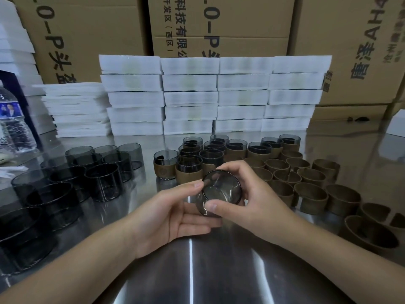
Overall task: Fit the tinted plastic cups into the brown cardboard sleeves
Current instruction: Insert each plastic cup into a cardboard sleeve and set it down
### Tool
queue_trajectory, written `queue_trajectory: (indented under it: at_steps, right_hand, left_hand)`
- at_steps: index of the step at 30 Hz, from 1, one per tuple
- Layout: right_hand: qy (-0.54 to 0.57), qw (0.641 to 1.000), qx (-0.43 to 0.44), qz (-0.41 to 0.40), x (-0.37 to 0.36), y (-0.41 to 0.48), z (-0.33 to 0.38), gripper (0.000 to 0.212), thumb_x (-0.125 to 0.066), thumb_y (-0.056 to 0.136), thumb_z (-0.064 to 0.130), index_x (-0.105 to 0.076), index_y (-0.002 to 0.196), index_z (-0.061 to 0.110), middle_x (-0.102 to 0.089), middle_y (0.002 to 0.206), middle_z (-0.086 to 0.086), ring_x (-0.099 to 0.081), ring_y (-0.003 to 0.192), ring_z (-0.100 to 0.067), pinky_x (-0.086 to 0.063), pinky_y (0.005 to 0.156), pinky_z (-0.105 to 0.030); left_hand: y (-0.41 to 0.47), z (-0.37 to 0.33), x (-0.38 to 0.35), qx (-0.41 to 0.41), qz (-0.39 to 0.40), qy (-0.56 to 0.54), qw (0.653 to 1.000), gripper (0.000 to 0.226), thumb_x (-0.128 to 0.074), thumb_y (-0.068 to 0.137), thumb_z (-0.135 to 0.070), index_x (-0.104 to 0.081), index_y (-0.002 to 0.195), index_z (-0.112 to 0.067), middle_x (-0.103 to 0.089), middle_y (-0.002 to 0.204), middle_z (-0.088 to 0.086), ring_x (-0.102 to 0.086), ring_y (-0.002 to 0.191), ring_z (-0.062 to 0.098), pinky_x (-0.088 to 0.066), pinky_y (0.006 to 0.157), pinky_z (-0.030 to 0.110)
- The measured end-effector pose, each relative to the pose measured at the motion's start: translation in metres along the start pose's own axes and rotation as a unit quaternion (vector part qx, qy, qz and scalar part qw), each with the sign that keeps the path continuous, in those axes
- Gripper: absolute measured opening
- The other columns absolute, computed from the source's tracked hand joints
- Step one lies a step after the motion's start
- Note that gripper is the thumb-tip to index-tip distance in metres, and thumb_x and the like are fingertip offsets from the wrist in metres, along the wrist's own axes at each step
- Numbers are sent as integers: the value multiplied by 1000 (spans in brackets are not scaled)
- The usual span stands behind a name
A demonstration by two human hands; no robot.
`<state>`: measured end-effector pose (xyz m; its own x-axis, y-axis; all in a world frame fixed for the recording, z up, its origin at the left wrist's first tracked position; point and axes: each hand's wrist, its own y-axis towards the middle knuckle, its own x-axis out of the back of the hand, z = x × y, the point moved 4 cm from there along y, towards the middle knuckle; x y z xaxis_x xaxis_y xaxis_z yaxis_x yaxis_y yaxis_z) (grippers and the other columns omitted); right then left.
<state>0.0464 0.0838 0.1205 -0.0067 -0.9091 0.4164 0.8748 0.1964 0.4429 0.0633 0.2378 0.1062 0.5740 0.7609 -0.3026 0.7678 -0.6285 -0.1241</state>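
Note:
A tinted plastic cup is held tilted above the steel table at the centre, its open mouth facing me. My left hand cradles it from below, thumb on its rim. My right hand grips it from the right, fingers over the top and thumb at the near edge. A brown sleeve seems to lie around its far side, mostly hidden by my right hand. Several bare tinted cups stand on the left. Several empty brown cardboard sleeves stand on the right. Several sleeved cups are grouped just behind my hands.
Stacks of white foam trays line the back of the table, with large cardboard cartons behind them. A water bottle stands at the far left. A white box corner shows at the right edge.

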Motion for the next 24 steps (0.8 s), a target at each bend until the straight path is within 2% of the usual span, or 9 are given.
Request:
queue_trajectory:
  at_steps: [5,12,14,17,19,22,24]
  right_hand:
    - [-9,1000,-7,-28,5,0,0,58,-76,51,64,-49,95,37,-67,95,12,-66,87,-9,-56,82,-41]
    - [-6,999,-11,-34,7,2,-2,55,-76,50,65,-47,86,36,-64,81,14,-59,72,-5,-54,68,-34]
    - [-2,999,-14,-34,7,2,-3,55,-76,50,65,-47,86,34,-65,82,5,-60,71,-10,-54,70,-41]
    - [9,999,-15,-37,7,4,-3,56,-75,51,66,-47,84,31,-64,80,1,-56,68,-8,-52,68,-43]
    - [28,999,-17,-37,6,5,-4,54,-74,53,65,-47,82,29,-61,74,4,-53,66,-8,-49,63,-41]
    - [52,997,-17,-46,6,8,-5,46,-69,59,64,-48,76,27,-55,66,11,-47,58,-3,-41,55,-23]
    - [73,995,-16,-61,7,9,-4,44,-65,64,63,-50,75,23,-56,65,3,-48,60,-7,-41,57,-26]
  left_hand:
    - [0,-1,-3,-5,45,-10,999,40,-57,81,-38,-70,117,-28,-73,101,17,-72,96,33,-59,68,26]
    - [0,1,-3,-16,78,2,997,40,-62,78,-25,-70,117,-30,-74,101,16,-72,96,33,-60,71,28]
    - [1,2,-2,-22,76,10,997,42,-60,76,-16,-71,115,-30,-73,104,17,-71,97,35,-59,70,28]
    - [2,6,0,-28,60,26,997,58,-55,71,1,-68,121,-26,-71,110,20,-71,97,36,-59,68,28]
    - [2,9,1,-36,55,45,997,68,-58,70,9,-60,128,-25,-70,110,22,-71,97,35,-59,68,27]
    - [3,11,-1,-46,52,66,995,67,-65,72,9,-60,126,-30,-71,109,21,-72,96,31,-59,67,24]
    - [3,12,-1,-48,36,76,995,67,-69,70,7,-60,123,-33,-72,108,21,-73,94,28,-58,65,23]
